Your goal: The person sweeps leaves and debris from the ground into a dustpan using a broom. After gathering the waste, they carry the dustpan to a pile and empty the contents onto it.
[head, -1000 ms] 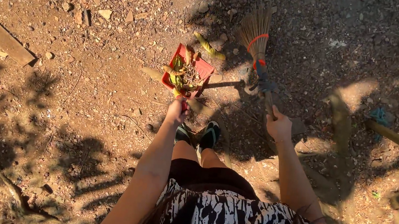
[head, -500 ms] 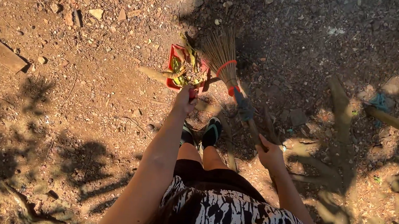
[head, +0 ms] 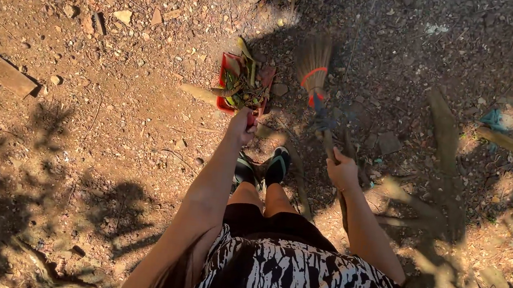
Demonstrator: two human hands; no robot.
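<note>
Light: from my feed it is hard, low, warm sunlight, turning the bare ground orange-brown to the left of my hands.
Shadows: deep and dappled; leafy patches fall below and left of the left hand, and heavy shade covers the ground above and right of the right hand.
Contrast: very high; I lose detail in the darkest patches.
Broom: the broom head sits in shade, dim and slightly soft.
Dustpan: the red dustpan is half lit, half shadowed.
Sharpness: stones and soil look crisp in the sunlit part.
Edges: mild wide-angle stretching toward the corners.
</note>
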